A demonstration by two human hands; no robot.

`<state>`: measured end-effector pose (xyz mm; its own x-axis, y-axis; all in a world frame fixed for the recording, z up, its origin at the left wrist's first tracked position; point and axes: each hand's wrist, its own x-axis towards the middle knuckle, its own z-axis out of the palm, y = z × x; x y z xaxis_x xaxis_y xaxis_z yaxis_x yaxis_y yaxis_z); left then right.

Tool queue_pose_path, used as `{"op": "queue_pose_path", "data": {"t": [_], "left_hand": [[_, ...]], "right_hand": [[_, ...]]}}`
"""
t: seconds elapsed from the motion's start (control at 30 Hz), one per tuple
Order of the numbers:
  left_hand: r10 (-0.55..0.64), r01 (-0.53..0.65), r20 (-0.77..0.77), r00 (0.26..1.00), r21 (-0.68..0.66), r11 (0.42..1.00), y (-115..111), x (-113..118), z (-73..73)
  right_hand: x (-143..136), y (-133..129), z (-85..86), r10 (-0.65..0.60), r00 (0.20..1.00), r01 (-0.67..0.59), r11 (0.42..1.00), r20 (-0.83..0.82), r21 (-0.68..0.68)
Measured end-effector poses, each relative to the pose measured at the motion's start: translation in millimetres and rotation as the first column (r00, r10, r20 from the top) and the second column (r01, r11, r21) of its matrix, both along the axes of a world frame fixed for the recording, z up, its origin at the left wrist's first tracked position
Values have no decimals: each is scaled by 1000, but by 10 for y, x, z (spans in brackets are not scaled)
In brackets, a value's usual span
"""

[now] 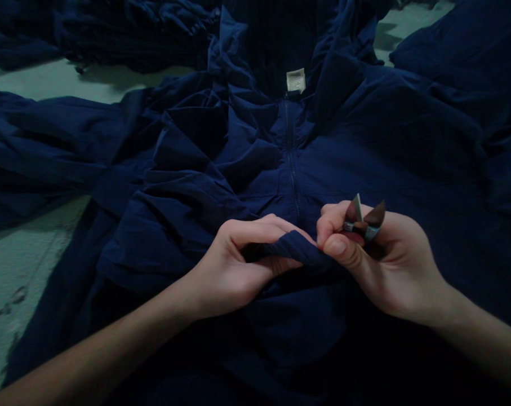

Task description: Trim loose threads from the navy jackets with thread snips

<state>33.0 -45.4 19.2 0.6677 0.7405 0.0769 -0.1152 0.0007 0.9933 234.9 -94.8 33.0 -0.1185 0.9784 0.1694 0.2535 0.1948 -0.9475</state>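
A dark navy jacket (pixel 373 141) lies spread in front of me, with a zipper (pixel 292 163) down its middle and a small white label (pixel 296 80) at the collar. My left hand (pixel 238 268) is closed on a folded edge of the jacket's fabric, pinched between thumb and fingers. Close beside it, my right hand (pixel 401 265) holds small metal thread snips (pixel 374 217) in its palm, their two blades apart and pointing up. The right thumb and index fingertip meet right at the fabric edge; what they pinch is too small to tell.
More dark blue garments (pixel 132 34) are heaped at the back left, and another dark blue cloth (pixel 462 51) lies at the back right. Pale greenish table surface (pixel 35 265) shows along the left side. The lighting is dim.
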Motion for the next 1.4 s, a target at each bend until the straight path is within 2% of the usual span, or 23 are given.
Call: {"op": "queue_pose_path", "data": {"t": [0.2, 0.37, 0.57, 0.63, 0.7, 0.8, 0.97, 1.4], "left_hand": [[3, -2, -18, 1000, 17, 1000, 22, 10, -20], [-9, 12, 38, 999, -92, 996, 12, 5, -26], [15, 2, 79, 997, -209, 978, 19, 5, -24], [18, 7, 97, 995, -249, 968, 28, 5, -28], [16, 11, 101, 995, -266, 964, 35, 4, -37], [25, 3, 101, 995, -262, 965, 41, 1, -60], [31, -8, 106, 994, -206, 978, 48, -1, -82], [-4, 16, 69, 998, -168, 986, 45, 7, -55]], "right_hand": [[16, 9, 1, 14, 1000, -14, 1000, -25, 3], [74, 26, 2, 6, 999, -4, 999, -38, 52], [276, 31, -80, 66, 994, -68, 998, -83, -20], [315, 49, -74, 85, 996, -85, 995, -5, 46], [321, 79, -50, 136, 983, -156, 974, 127, 165], [297, 121, -19, 198, 952, -260, 925, 233, 277], [274, 135, -23, 238, 939, -305, 910, 249, 282], [274, 121, -38, 247, 939, -310, 907, 238, 285]]}}
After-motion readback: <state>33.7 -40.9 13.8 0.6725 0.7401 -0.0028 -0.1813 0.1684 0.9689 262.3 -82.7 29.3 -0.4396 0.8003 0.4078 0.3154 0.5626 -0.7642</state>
